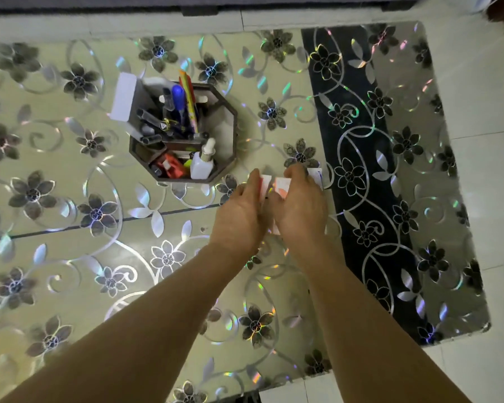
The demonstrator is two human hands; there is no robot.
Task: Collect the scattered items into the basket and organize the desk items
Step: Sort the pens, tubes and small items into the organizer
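Note:
A dark octagonal basket (227, 132) stands on the flower-patterned glass table (70, 257). It holds several pens and markers, a blue marker (177, 96), a red item (170, 167) and a white dropper bottle (203, 162). Just right of the basket's near corner, my left hand (240, 207) and my right hand (300, 205) are side by side, both closed on small white cards or packets with orange print (282, 186). My hands hide most of these cards.
A white box (124, 96) leans against the basket's far left side. A black patterned strip (358, 170) runs down the table's right part. White floor tiles (483, 170) lie beyond the table's right edge, and a dark ledge (186, 4) runs along the far side.

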